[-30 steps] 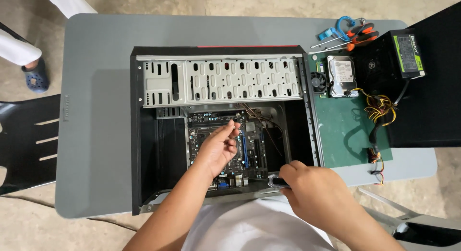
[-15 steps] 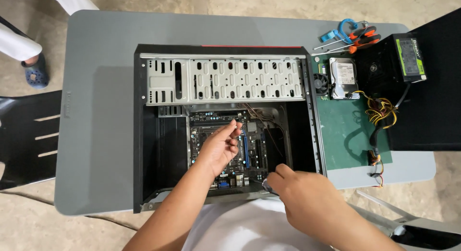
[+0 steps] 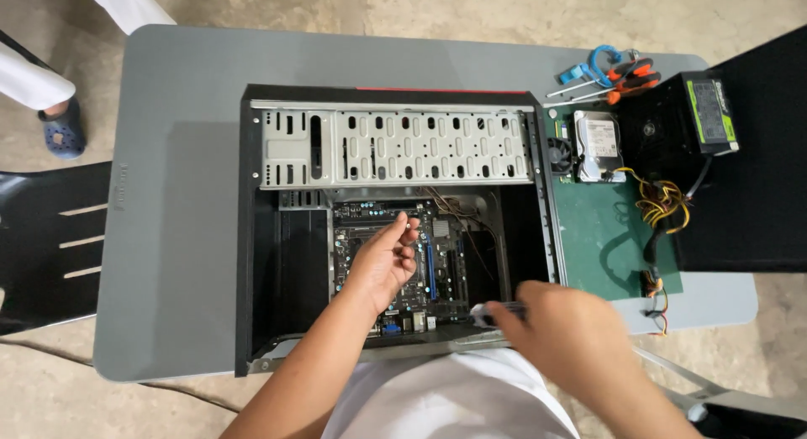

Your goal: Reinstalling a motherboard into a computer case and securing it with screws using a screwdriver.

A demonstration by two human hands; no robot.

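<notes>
Head view: our left hand [image 3: 382,262], fingertips pinched together, hovers over the motherboard [image 3: 437,262] inside the open computer case [image 3: 269,262]; our right hand [image 3: 563,338] grips a screwdriver [image 3: 487,313] at the case's near edge.

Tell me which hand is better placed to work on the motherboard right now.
Left. The left hand already hovers over the motherboard inside the computer case, fingers pinched. The right hand is at the case's near edge, gripping a tool I can't identify.
</notes>
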